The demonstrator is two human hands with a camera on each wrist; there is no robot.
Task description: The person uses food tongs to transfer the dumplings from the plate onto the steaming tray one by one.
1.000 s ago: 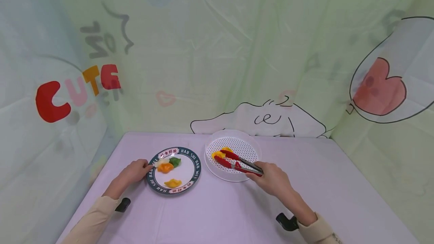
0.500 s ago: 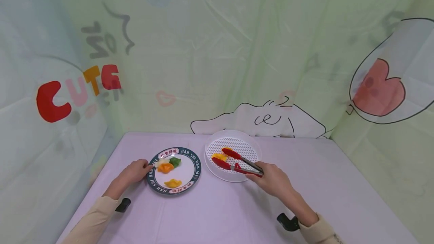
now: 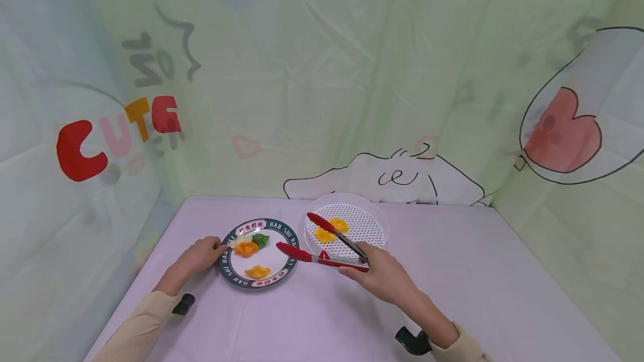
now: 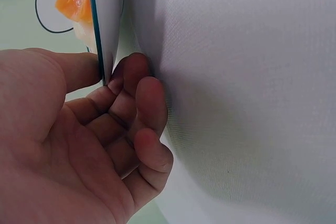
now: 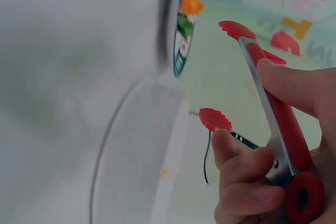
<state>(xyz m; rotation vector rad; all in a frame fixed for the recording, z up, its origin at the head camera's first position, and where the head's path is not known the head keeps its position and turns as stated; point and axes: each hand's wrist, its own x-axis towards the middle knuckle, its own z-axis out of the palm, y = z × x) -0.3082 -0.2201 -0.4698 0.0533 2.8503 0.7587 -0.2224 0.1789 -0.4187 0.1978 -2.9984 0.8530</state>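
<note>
My right hand (image 3: 374,272) grips red-tipped metal tongs (image 3: 322,250) whose arms are spread apart with nothing between them; one tip hangs over the white perforated tray (image 3: 374,219), the other over the plate's right rim. Two yellow-orange dumplings (image 3: 331,230) lie in the tray. My left hand (image 3: 201,255) holds the left rim of the green-rimmed plate (image 3: 282,237), thumb above the rim (image 4: 102,51) and fingers under it. On the plate sit an orange dumpling (image 3: 246,248), a green one (image 3: 260,239), a whitish one (image 3: 240,239) and a yellow one (image 3: 257,272). The right wrist view shows the tongs (image 5: 273,114) in my fingers.
A lilac cloth covers the table (image 3: 322,317). Printed green fabric walls (image 3: 322,99) close in the back and both sides. The tray stands just right of the plate near the table's far middle.
My right hand has drawn the tongs left and out of the tray toward the plate, leaving a yellow dumpling behind in the tray. The left hand has stayed on the plate's rim.
</note>
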